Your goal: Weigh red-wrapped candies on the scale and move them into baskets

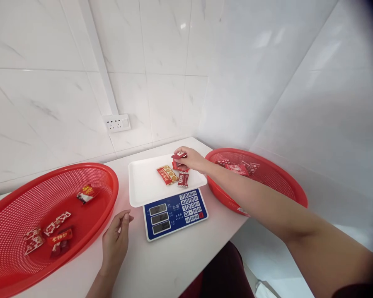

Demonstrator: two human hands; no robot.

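Packets (167,174) lie on the center scale (174,221); the right grip (191,159) pinches another, unreleased. More sit in the lower-left basket (103,194) and center-right basket (275,178); the left grip (116,238) is loosely spread.

Glossy marbled tiles (164,103) behind a white table (149,265); floor (251,275) perhaps beige.

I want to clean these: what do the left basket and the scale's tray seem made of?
Left basket: probably plastic, slightly glossy, given the faint sheen on its rim and moulded-looking mesh.
Scale's tray: likely plastic, smooth and satiny, judging by its even white surface and rounded corners; coated metal remains possible.
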